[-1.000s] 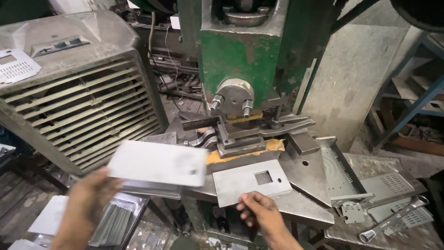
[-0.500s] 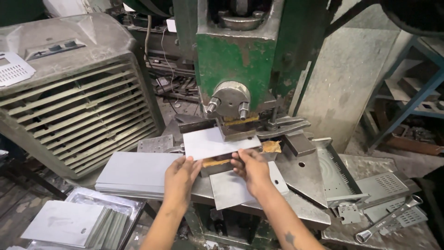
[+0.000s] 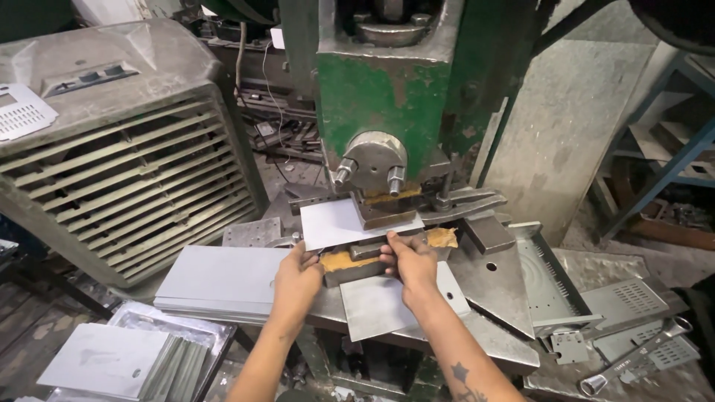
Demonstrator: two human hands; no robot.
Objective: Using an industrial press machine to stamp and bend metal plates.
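Nearest to me, at the lower left, I see a loose pile of grey sheet blanks [image 3: 112, 361] lying in a shallow tray. Just above it, a neat stack of flat plates [image 3: 220, 281] rests on the tabletop [image 3: 491, 346], beside my left arm.

My left hand [image 3: 296, 277] is closed on the near left edge of the white metal sheet [image 3: 344, 221], fingers curled over it. My right hand [image 3: 410, 262] pinches the sheet's near right edge, thumb on top (the fingertips underneath are hidden, so I cannot tell how far they wrap). Under my right wrist lies a punched grey plate [image 3: 387, 305] with a small hole near its right side.

The white sheet lies flat on the lower die block [image 3: 357, 260], its long axis running left to right across my view and slightly tilted, its far edge pushed in under the punch tooling [image 3: 383, 208]. Its left end sticks out past the die.

Beyond that rises the green press frame [image 3: 387, 97], with a round steel boss [image 3: 372, 160] on its front. Far left stands a big grey louvred cooler [image 3: 112, 171]. At right, perforated metal parts [image 3: 633, 301] and a spanner [image 3: 633, 365] lie near the tabletop's edge.
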